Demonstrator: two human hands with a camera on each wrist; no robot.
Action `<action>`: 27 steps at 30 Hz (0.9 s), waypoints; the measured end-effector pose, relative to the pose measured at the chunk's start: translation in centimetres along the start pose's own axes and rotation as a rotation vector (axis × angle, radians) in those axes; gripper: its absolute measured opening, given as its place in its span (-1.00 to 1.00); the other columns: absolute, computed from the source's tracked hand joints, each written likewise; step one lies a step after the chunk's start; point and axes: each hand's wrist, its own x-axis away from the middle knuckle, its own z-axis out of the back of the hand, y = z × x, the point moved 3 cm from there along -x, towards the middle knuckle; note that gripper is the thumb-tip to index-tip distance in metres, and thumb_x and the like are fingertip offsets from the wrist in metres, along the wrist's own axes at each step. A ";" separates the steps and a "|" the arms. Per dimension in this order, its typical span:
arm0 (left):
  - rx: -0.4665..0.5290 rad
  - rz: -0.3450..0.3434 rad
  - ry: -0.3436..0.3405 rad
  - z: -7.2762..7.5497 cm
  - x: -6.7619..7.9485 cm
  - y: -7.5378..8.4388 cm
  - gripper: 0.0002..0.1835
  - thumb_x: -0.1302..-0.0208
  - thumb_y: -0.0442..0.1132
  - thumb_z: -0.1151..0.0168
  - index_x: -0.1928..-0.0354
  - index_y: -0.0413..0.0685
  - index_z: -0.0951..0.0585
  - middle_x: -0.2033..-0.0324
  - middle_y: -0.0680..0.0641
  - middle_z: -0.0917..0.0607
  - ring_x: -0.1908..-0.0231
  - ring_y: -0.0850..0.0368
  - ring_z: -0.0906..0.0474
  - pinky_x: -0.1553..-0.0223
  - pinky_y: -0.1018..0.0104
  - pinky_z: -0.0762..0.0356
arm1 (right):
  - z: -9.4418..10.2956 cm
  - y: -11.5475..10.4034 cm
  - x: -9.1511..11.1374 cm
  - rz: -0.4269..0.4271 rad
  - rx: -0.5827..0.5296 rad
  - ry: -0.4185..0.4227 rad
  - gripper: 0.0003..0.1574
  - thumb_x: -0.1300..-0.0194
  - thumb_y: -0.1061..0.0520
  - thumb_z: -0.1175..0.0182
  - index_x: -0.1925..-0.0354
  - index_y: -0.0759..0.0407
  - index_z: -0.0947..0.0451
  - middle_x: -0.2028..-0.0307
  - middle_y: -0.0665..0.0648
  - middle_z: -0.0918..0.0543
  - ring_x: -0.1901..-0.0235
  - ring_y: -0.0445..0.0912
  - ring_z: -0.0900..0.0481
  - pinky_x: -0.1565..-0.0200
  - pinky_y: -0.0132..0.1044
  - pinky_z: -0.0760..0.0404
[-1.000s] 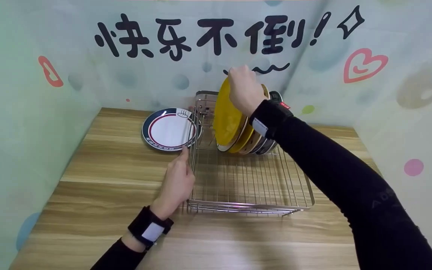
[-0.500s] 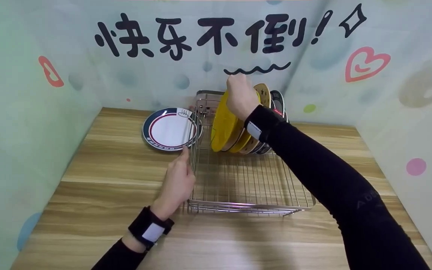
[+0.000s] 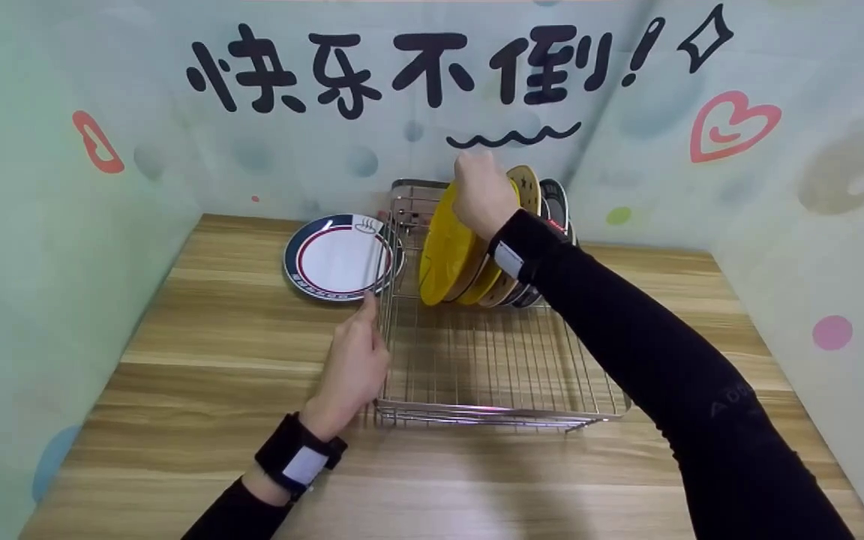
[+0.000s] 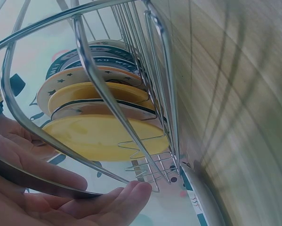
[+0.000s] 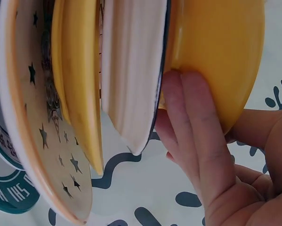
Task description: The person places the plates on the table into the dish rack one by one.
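Observation:
My right hand (image 3: 486, 191) pinches the upper edge of a yellow plate (image 3: 441, 259), thumb on one face and fingers on the other in the right wrist view. That plate stands on edge in the wire dish rack (image 3: 503, 411), leftmost in a row. Behind it in the left wrist view are a white plate with a dark rim (image 4: 108, 109), another yellow plate (image 4: 91, 92), a star-patterned plate (image 4: 68, 80) and green-rimmed plates (image 4: 91, 61). My left hand (image 3: 353, 360) grips the rack's left rim, its index finger lying along it.
A white plate with a dark blue and red rim (image 3: 338, 262) lies flat on the wooden table (image 3: 237, 330), left of the rack and partly behind its side wires. A printed cloth backdrop (image 3: 372, 161) rises behind and at both sides.
My right hand has come down slightly to the left, lowering the yellow plate further into the rack; it has barely moved in the last half second. My left hand has stayed in place.

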 end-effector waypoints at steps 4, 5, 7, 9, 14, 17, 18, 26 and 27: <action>0.000 0.025 -0.014 0.0 0.0 0.0 -0.28 -0.19 -0.68 0.06 -0.44 -0.41 -0.07 -0.35 -0.36 -0.27 -0.31 -0.14 -0.28 -0.30 0.17 -0.27 | -0.1 0.1 0.0 -0.010 -0.011 -0.016 -0.78 -0.14 0.52 0.05 0.43 0.30 -0.44 0.54 0.14 -0.44 0.48 -0.04 -0.49 0.44 -0.27 -0.56; 0.000 0.032 -0.018 0.0 0.0 0.0 -0.27 -0.19 -0.68 0.06 -0.44 -0.40 -0.07 -0.36 -0.35 -0.26 -0.29 -0.14 -0.31 -0.29 0.17 -0.28 | -0.1 0.1 0.0 -0.011 -0.012 -0.020 -0.79 -0.14 0.52 0.05 0.42 0.31 -0.45 0.53 0.15 -0.44 0.47 -0.03 -0.50 0.43 -0.26 -0.56; 0.005 0.044 -0.027 0.0 -0.1 0.0 -0.25 -0.18 -0.68 0.05 -0.45 -0.38 -0.05 -0.37 -0.35 -0.24 -0.29 -0.13 -0.31 -0.30 0.17 -0.28 | -0.2 0.2 0.0 -0.013 -0.017 -0.026 -0.79 -0.16 0.52 0.05 0.39 0.32 -0.47 0.52 0.16 -0.47 0.46 -0.03 -0.52 0.42 -0.26 -0.58; 0.010 0.050 -0.031 0.0 -0.1 0.0 -0.25 -0.19 -0.67 0.06 -0.46 -0.36 -0.05 -0.37 -0.34 -0.24 -0.28 -0.11 -0.33 -0.30 0.18 -0.28 | -0.2 0.2 0.0 -0.017 -0.023 -0.031 -0.78 -0.19 0.52 0.05 0.34 0.34 -0.50 0.49 0.18 -0.51 0.44 -0.03 -0.54 0.40 -0.26 -0.60; 0.023 0.051 -0.032 -0.1 -0.1 -0.1 -0.25 -0.20 -0.67 0.05 -0.45 -0.36 -0.05 -0.38 -0.34 -0.24 -0.21 -0.10 -0.41 -0.27 0.20 -0.33 | -0.4 0.5 0.0 -0.030 -0.020 -0.046 -0.73 -0.23 0.52 0.07 0.23 0.37 -0.54 0.42 0.21 -0.55 0.41 -0.02 -0.56 0.38 -0.26 -0.62; 0.017 0.062 -0.036 -0.1 -0.1 -0.2 -0.26 -0.22 -0.66 0.05 -0.46 -0.35 -0.05 -0.38 -0.33 -0.23 -0.19 -0.09 -0.42 -0.26 0.20 -0.35 | -0.6 0.8 0.1 -0.010 0.008 -0.035 -0.72 -0.24 0.52 0.11 0.26 0.38 -0.54 0.45 0.20 -0.51 0.43 -0.02 -0.50 0.41 -0.26 -0.55; 0.012 0.065 -0.036 -0.1 -0.1 -0.2 -0.26 -0.22 -0.65 0.05 -0.46 -0.34 -0.05 -0.38 -0.33 -0.24 -0.19 -0.09 -0.42 -0.26 0.20 -0.35 | -0.6 0.9 0.1 0.001 0.015 -0.025 -0.72 -0.25 0.51 0.11 0.28 0.38 -0.53 0.46 0.19 -0.50 0.45 -0.02 -0.48 0.43 -0.26 -0.52; 0.004 0.027 -0.023 0.0 -0.2 -0.1 -0.29 -0.21 -0.66 0.08 -0.44 -0.40 -0.06 -0.36 -0.36 -0.25 -0.33 -0.13 -0.24 -0.33 0.14 -0.21 | 2.2 1.5 1.7 0.048 -0.072 0.123 -0.69 -0.35 0.33 0.08 0.55 0.24 -0.39 0.62 0.14 -0.40 0.63 -0.03 -0.42 0.61 -0.27 -0.44; 0.004 0.022 -0.023 0.0 -0.2 -0.1 -0.29 -0.21 -0.66 0.09 -0.44 -0.41 -0.06 -0.36 -0.36 -0.25 -0.33 -0.12 -0.24 -0.33 0.15 -0.20 | 2.8 1.7 2.2 0.068 -0.100 0.159 -0.69 -0.35 0.30 0.04 0.56 0.23 -0.39 0.62 0.13 -0.42 0.64 -0.04 -0.41 0.60 -0.27 -0.43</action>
